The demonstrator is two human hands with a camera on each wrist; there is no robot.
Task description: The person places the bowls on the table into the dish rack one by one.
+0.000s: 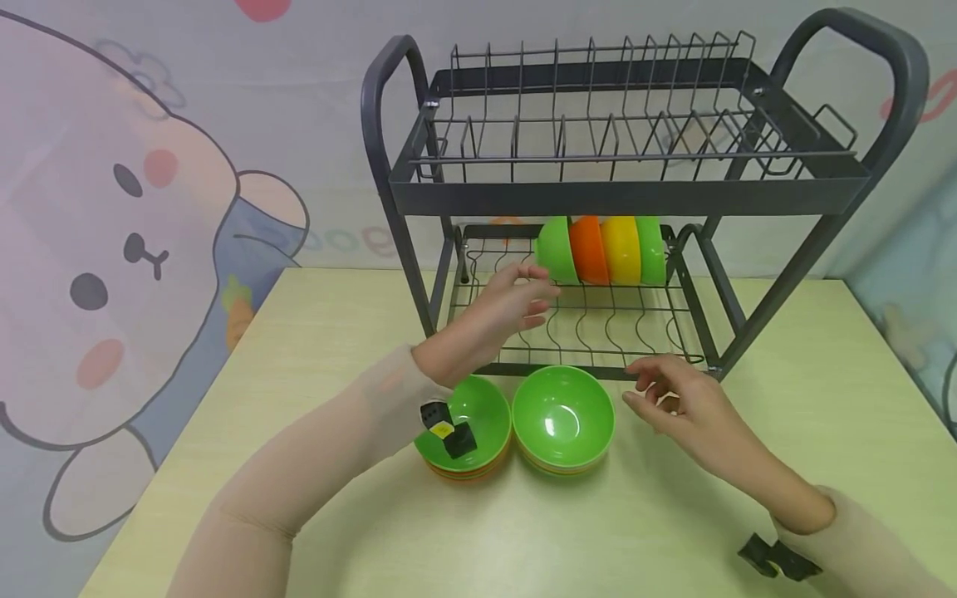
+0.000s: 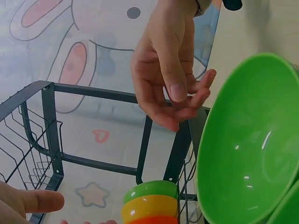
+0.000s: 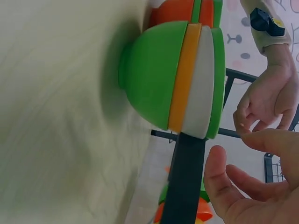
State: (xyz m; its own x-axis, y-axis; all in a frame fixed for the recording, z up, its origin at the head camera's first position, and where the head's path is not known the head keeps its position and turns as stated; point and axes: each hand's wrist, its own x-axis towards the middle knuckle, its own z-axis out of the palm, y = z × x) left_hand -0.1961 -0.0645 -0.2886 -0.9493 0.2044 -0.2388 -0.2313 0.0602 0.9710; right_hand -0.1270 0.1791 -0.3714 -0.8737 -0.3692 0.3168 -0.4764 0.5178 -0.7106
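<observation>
My left hand (image 1: 504,307) is raised in front of the rack's lower tier, fingers loosely bent and holding nothing. Beyond its fingertips, a green bowl (image 1: 555,252), an orange bowl (image 1: 589,252), a yellow bowl (image 1: 623,252) and another green bowl (image 1: 652,252) stand on edge in a row. Just right of the nested bowls, my right hand (image 1: 684,403) hovers with bent, empty fingers. That right stack (image 1: 562,419), topped by a green bowl, shows green, orange and white layers in the right wrist view. Beside it sits a left stack (image 1: 484,415), partly hidden by my left sleeve.
A dark two-tier dish rack (image 1: 628,198) stands at the back of the pale wooden table (image 1: 359,515). Wire dividers (image 1: 591,137) line its upper tier. Behind hangs a cloth with a cartoon rabbit (image 1: 112,232).
</observation>
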